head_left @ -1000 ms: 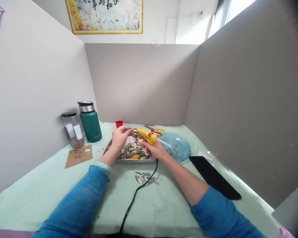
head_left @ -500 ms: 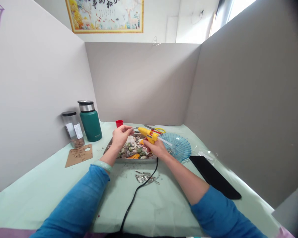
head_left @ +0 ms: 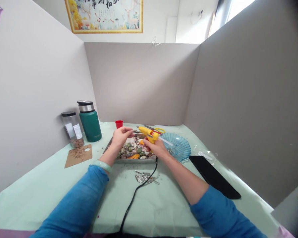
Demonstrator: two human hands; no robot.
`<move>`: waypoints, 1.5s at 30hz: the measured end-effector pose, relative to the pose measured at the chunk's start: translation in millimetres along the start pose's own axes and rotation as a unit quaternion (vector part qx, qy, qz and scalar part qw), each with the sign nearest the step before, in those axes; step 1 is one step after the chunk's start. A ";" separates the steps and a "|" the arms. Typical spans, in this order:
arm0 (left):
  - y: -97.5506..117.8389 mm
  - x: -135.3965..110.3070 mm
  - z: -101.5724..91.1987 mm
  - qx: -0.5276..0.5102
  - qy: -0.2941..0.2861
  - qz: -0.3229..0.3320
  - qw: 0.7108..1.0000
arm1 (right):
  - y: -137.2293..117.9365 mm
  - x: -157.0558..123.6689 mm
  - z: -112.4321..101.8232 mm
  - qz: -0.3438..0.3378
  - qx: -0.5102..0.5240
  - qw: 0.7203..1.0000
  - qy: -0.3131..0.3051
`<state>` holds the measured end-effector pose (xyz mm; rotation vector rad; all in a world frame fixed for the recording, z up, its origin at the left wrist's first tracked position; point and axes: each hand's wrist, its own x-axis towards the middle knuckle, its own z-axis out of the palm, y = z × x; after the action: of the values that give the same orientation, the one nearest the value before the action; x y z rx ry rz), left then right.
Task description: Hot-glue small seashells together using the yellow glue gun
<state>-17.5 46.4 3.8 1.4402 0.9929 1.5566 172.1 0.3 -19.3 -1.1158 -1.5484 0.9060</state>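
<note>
Head view: your right hand is wrapped around the grip of the yellow glue gun, just right of frame centre. Its nozzle aims left at the small piece that your left hand pinches between thumb and fingertips above the metal tray. The piece is too small to identify and no glue shows on it, so the gluing looks barely begun. The tray is heaped with shells and stones, and a blue fan-shaped dish lies just right of it. As for writing, the framed picture at the upper left carries Chinese characters, cut by the frame's top edge. The white label on the jar and the mark on the green flask are illegible.
</note>
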 end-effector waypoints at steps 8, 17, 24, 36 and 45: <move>0.8 0.0 0.8 -0.011 0.031 0.014 0.999 | 8.3 2.3 -1.3 -0.018 -0.029 0.999 -0.036; 5.5 -1.4 3.0 0.003 0.041 0.033 0.999 | 12.4 4.5 0.0 -0.030 -0.037 0.998 -0.052; 4.0 -1.0 4.0 0.015 0.044 0.039 0.998 | 5.9 1.7 -0.7 -0.028 -0.047 0.998 -0.036; 1.1 0.7 1.9 0.038 0.050 0.046 0.997 | 5.1 0.8 -0.2 -0.028 -0.038 0.998 -0.039; -0.4 0.7 1.4 0.030 0.053 0.041 0.997 | 6.3 2.0 0.1 -0.030 -0.040 0.998 -0.037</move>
<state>-16.2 47.3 3.8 1.4686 1.0613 1.6909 173.1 4.0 -24.5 -1.0966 -1.6823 0.8599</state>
